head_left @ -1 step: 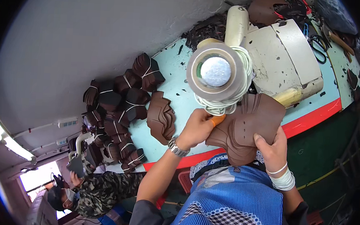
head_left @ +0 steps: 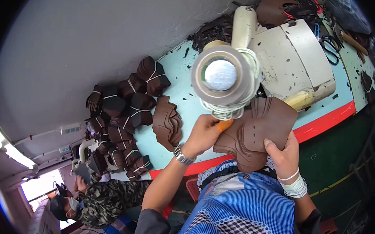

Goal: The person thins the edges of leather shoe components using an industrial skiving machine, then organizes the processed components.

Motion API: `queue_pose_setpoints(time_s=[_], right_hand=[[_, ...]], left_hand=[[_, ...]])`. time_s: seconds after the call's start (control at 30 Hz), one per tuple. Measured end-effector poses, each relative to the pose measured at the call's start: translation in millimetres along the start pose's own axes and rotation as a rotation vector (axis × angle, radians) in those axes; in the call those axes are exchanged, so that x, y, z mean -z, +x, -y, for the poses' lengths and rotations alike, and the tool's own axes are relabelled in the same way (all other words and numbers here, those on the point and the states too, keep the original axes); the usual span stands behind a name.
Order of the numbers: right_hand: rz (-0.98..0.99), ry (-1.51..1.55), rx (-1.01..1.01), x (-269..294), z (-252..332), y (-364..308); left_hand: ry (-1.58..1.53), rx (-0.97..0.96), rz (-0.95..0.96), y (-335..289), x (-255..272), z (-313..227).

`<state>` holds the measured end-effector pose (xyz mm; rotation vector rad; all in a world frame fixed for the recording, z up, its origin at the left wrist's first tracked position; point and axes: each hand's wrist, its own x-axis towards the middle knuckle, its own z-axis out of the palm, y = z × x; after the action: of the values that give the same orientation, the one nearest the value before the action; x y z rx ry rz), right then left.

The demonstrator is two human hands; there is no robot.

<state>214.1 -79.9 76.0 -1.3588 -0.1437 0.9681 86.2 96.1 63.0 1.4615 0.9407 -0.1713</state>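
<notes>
A fanned stack of brown leather pieces (head_left: 255, 132), with a row of small slits in the top one, lies between my hands at the table's front edge. My right hand (head_left: 282, 155) grips its right side, thumb on top and fingers underneath. Several loops of white cord (head_left: 296, 188) circle my right wrist. At the upper left of the stack, my left hand (head_left: 203, 133) is closed on its edge; an orange cover is on the thumb, and the fingertips are hidden. Just beyond stands a cream machine (head_left: 296, 55), partly blocked by a grey-rimmed round part (head_left: 220, 72) hung with pale cord loops (head_left: 252, 74).
To the left sit several tied brown bundles (head_left: 153, 76) and a loose fanned stack (head_left: 167, 124). Dark scraps (head_left: 214, 33) lie along the wall; scissors (head_left: 330, 48) rest right of the machine. Red tape (head_left: 324, 123) edges the table. A co-worker in camouflage (head_left: 109, 202) is at lower left.
The view has shifted very slightly. My hands keep the same hold on the brown leather pieces.
</notes>
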Motion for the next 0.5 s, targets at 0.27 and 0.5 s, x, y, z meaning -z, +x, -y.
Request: queue_pose_setpoints(time_s=[0.27, 0.5], right_hand=[[-0.016, -0.023, 0.033, 0, -5, -4], [-0.072, -0.095, 0.102, 1, -11, -4]], left_hand=[[-0.196, 0.178, 0.212, -2, 6, -19], [-0.370, 0.078, 0.212, -10, 7, -7]])
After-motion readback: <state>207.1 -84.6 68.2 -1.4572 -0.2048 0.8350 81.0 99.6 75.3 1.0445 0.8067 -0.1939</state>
